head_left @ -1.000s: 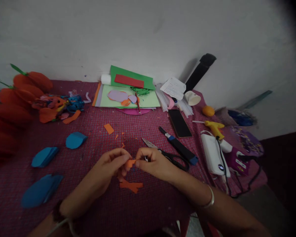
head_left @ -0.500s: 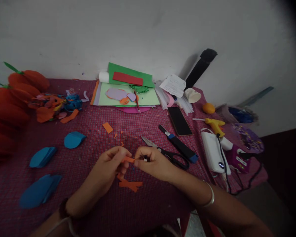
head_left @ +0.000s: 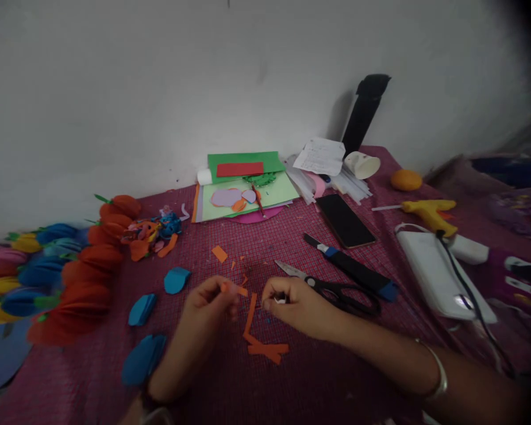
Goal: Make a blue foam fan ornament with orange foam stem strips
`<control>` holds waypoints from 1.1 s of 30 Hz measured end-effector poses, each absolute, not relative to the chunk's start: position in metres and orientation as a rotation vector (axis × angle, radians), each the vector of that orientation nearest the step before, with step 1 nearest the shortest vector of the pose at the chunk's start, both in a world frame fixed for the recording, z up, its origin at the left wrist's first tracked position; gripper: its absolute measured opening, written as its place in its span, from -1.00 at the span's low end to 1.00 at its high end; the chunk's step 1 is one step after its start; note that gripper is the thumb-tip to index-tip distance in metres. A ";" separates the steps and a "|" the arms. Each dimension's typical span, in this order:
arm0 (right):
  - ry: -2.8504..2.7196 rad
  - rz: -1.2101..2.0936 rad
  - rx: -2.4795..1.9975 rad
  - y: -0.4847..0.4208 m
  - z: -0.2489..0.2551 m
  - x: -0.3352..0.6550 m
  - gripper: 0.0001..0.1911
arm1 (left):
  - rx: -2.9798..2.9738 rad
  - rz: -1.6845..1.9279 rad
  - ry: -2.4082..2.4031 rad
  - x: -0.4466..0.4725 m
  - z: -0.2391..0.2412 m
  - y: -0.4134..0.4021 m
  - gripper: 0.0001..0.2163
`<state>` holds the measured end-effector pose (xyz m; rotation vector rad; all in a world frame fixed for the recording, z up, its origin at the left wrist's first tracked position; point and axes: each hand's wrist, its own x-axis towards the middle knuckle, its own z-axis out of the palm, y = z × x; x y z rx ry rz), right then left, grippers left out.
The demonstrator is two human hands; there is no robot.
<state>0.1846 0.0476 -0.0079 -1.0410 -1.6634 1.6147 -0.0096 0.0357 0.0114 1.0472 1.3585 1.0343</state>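
My left hand (head_left: 209, 304) is closed, pinching a short orange strip (head_left: 242, 291) between thumb and fingers. Across a small gap, my right hand (head_left: 303, 307) is curled shut, and a small white bit (head_left: 280, 300) shows among its fingers; what it is I cannot make out. Several orange strips (head_left: 268, 349) lie crossed on the cloth below the hands. Behind the right hand are scissors (head_left: 331, 287) with black handles, blades partly in sight. An orange rectangle (head_left: 220, 254) and tiny orange scraps lie beyond the left hand.
Blue folded cutouts (head_left: 144, 360) lie at left, near orange paper pumpkins (head_left: 91, 283) and a scrap pile (head_left: 150, 233). Coloured sheets (head_left: 206, 203) are by the wall. At right are a utility knife (head_left: 358, 268), a phone (head_left: 346, 221), a yellow glue gun (head_left: 431, 213) and a white power bank (head_left: 445, 274).
My hands have come apart, and the right one no longer touches the orange strip, which stays in the left. The view has turned left, showing more colourful paper shapes there.
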 end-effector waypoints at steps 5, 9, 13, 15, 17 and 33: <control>-1.652 1.528 -1.027 0.058 -0.011 0.191 -0.89 | 1.279 0.731 1.567 -0.064 0.046 0.104 -0.74; -1.685 1.472 -1.047 0.058 -0.011 0.192 -0.89 | 1.436 0.645 1.606 -0.069 0.050 0.159 -0.73; -1.739 1.430 -1.040 0.056 -0.017 0.190 -0.91 | 1.526 0.613 1.636 -0.042 0.052 0.201 -0.73; -1.761 1.429 -1.029 0.054 -0.020 0.190 -0.89 | 1.542 0.632 1.651 -0.028 0.049 0.220 -0.75; -1.780 1.430 -1.023 0.053 -0.020 0.191 -0.87 | 1.536 0.647 1.687 -0.018 0.043 0.238 -0.78; -1.815 1.397 -1.128 0.058 -0.013 0.198 -0.88 | 1.791 0.650 2.100 -0.026 0.033 0.277 -0.83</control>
